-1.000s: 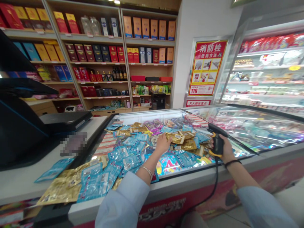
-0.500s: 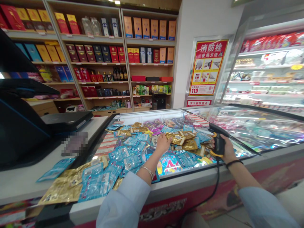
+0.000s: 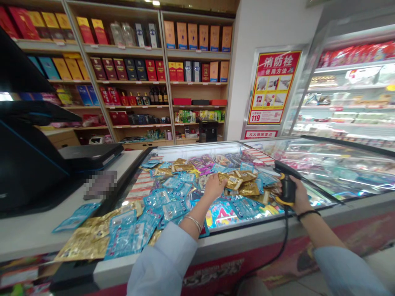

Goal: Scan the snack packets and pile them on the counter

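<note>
My right hand (image 3: 300,194) is wrapped around the handle of a black and yellow barcode scanner (image 3: 287,188), its head pointing left over the heap and its cord hanging down in front. My left hand (image 3: 215,187) has its fingers closed at the left edge of a gold snack packet (image 3: 232,181), which lies on the glass lid of the freezer. Under and beside that packet are more gold packets (image 3: 249,188). Loose blue packets (image 3: 173,209) spread to the left of my left hand, and purple packets (image 3: 202,163) lie beyond it.
The chest freezer (image 3: 265,225) runs across the front. At left, a white counter (image 3: 37,236) bears a black checkout machine (image 3: 33,164) and a blurred-out item (image 3: 100,185). Shelves of boxed goods (image 3: 135,70) line the back wall; a lit display fridge (image 3: 348,98) stands right.
The view has turned slightly left, so everything sits a little further right. Both hands keep their hold, and the scanner stays over the right part of the heap.
</note>
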Demonstrator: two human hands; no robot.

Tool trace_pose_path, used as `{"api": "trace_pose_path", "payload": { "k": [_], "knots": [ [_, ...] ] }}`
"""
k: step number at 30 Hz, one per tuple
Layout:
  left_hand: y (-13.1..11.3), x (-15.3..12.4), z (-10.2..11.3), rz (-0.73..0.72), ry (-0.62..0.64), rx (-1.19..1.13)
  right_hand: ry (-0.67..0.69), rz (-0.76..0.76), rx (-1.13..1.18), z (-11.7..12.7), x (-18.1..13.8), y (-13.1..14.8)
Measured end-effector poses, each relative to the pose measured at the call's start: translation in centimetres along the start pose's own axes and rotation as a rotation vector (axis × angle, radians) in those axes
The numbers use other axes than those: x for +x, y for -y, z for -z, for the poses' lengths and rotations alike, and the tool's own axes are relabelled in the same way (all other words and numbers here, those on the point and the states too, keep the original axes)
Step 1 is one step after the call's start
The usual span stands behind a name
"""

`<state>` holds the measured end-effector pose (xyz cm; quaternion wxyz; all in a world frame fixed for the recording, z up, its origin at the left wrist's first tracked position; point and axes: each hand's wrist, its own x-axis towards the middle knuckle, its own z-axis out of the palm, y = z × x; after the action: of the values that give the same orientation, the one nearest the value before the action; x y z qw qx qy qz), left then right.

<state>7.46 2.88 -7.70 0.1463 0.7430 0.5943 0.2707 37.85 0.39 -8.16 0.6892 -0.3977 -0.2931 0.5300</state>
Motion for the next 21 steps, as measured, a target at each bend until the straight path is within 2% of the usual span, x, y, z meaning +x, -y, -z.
{"api": "trace_pose_path", "payload": {
  "k": [14,17,21],
  "knots": [
    [0.3,0.1,0.0,-0.015,0.026,-0.044,-0.022,0.013,-0.014,-1.3,-1.4,0.8],
    [0.6,0.4,-0.1,0.011,0.007,-0.135,0.017,0.036,-0.016,-2.8,-2.7,1.8],
    [1.1,1.5,1.0,0.080,-0.020,-0.260,0.146,0.015,-0.075,-6.5,-4.5,2.9]
  ]
}}
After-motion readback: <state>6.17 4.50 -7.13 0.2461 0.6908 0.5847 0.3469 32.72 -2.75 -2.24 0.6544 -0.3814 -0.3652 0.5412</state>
